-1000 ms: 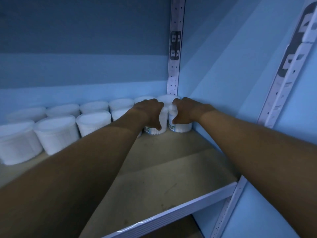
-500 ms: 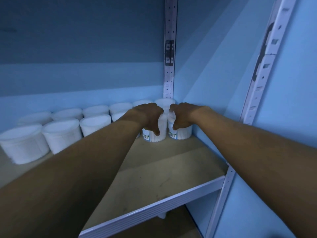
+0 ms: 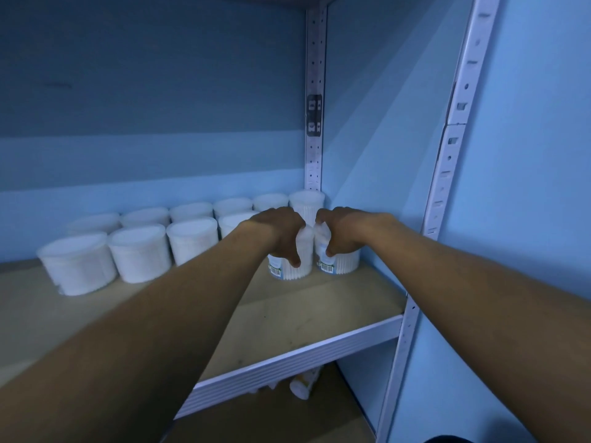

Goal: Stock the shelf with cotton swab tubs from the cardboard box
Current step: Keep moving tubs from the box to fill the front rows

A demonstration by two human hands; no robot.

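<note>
Two rows of white cotton swab tubs stand along the back of the wooden shelf (image 3: 307, 318). My left hand (image 3: 281, 231) grips the top of one tub (image 3: 297, 266) in the front row, fingers curled over its lid. Right beside it, my right hand (image 3: 342, 231) grips another tub (image 3: 343, 263) that stands in the shelf's right corner. Both tubs rest on the shelf board, barcode labels facing me. A further tub (image 3: 305, 201) stands behind them against the back wall. The cardboard box is out of view.
White slotted uprights (image 3: 315, 100) (image 3: 447, 174) frame the shelf at the right. The blue wall closes the right side. More tubs (image 3: 137, 252) fill the left of the shelf. On the lower shelf a small item (image 3: 302, 386) lies near the front.
The view has pulled back and down a little. Both hands stay on the two tubs in the right corner; the tubs have not visibly moved.
</note>
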